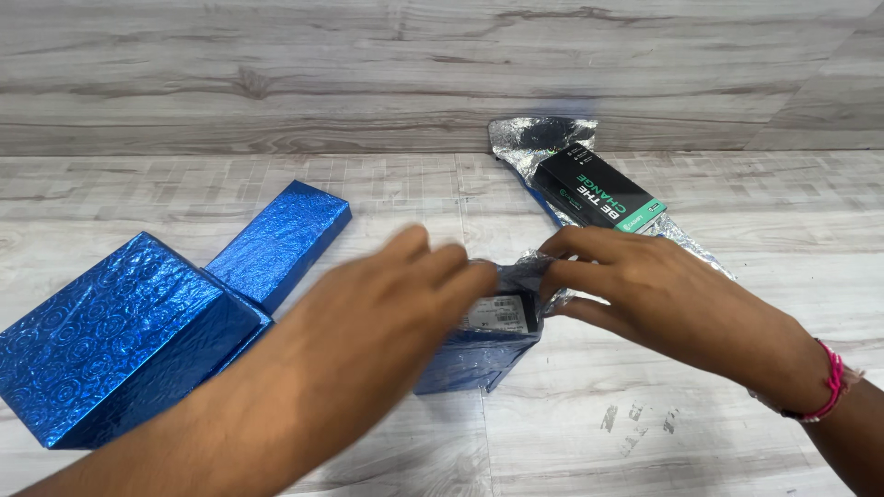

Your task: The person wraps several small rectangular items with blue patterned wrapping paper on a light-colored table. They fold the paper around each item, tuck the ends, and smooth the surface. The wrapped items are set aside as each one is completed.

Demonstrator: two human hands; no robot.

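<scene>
Two finished parcels in blue embossed foil, a large block [120, 340] and a slim bar [281, 241], lay left of the half-wrapped box [488, 340], whose long axis ran toward the viewer. One black-and-green carton [599, 191] rested on silver foil sheet [539, 138] behind it. Left hand [396, 304] and right hand [645, 285], fingers part-curled, pinched its end flaps.

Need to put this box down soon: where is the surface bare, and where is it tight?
Bare: near right, below the right hand; also far left, beyond the two wrapped blue boxes. Crowded: centre, where both hands work the half-wrapped box, and behind, the black box on foil.
</scene>
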